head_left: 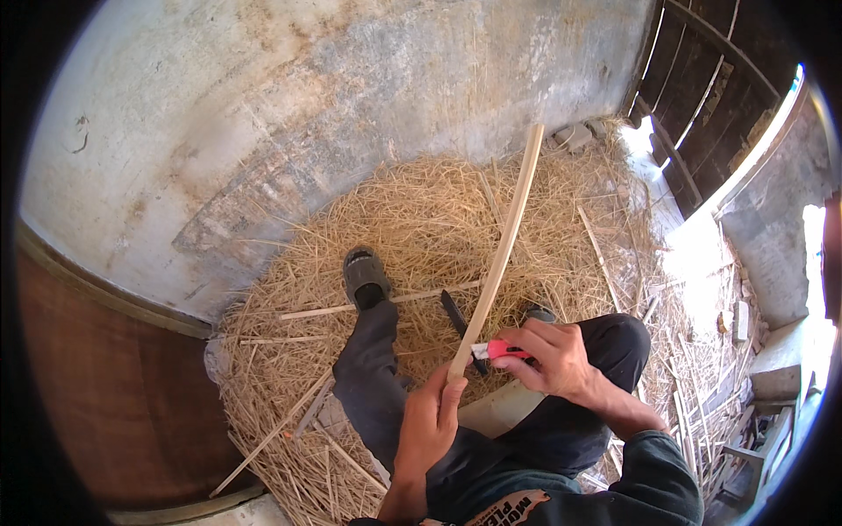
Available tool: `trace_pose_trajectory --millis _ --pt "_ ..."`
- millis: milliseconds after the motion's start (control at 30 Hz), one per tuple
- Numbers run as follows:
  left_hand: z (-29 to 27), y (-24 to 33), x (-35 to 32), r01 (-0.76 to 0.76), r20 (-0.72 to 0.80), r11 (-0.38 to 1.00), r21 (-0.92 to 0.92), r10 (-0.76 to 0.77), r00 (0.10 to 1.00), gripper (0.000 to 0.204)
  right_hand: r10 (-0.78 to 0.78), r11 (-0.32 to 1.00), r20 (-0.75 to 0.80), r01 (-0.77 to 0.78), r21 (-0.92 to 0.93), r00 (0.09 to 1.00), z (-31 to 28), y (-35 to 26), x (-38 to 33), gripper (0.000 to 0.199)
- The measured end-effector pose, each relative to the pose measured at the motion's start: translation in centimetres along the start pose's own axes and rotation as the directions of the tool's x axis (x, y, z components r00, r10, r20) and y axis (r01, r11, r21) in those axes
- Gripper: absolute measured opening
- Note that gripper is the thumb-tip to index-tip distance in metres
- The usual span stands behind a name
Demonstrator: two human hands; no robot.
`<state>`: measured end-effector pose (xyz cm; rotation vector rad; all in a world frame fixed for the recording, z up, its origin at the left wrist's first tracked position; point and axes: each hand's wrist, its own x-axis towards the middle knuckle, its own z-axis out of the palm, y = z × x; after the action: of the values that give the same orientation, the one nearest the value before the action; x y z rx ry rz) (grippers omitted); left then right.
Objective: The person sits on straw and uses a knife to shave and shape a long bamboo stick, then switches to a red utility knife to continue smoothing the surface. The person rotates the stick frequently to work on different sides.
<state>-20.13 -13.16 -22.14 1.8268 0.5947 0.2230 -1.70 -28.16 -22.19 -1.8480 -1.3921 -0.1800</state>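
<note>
My left hand (431,421) is closed round the lower end of a long pale bamboo strip (503,254), which slants up and away to the right. In my right hand (554,358) is a red utility knife (502,349), its head against or very close to the strip just above my left fingers. Whether the blade cuts into the wood is too small to tell. Beyond the hands a dark, long-bladed tool (453,314) lies on the shavings, its lower end partly hidden behind the strip and the knife.
Shavings (421,210) cover the floor, with loose strips (272,436) at the left. My sandalled foot (367,279) rests on them. A stained wall (289,105) rises beyond. Dark wooden boards (702,88) stand at the far right, a brown panel (114,386) at the left.
</note>
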Motion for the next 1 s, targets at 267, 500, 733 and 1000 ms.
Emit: trace_pose_trajectory --millis 267,500,733,1000 --pt "0.4 0.1 0.4 -0.047 0.029 0.996 -0.082 0.049 0.998 0.027 -0.044 0.998 -0.048 0.047 0.049 0.998 2.3 -1.0 -1.3 0.035" --pt "0.6 -1.1 0.2 -0.032 0.049 0.983 -0.182 0.041 0.998 0.036 -0.044 0.999 -0.044 0.045 0.005 0.998 2.3 -1.5 -1.1 0.039" --pt "0.8 -0.8 0.1 -0.019 0.029 0.984 -0.179 0.025 0.999 0.030 -0.023 0.999 -0.025 0.022 -0.042 0.999 1.5 -2.3 -0.7 0.033" --pt "1.4 0.2 0.1 -0.045 -0.056 0.998 -0.053 0.042 0.998 0.028 -0.068 0.990 -0.013 0.066 -0.125 0.998 1.0 -1.6 -0.5 0.032"
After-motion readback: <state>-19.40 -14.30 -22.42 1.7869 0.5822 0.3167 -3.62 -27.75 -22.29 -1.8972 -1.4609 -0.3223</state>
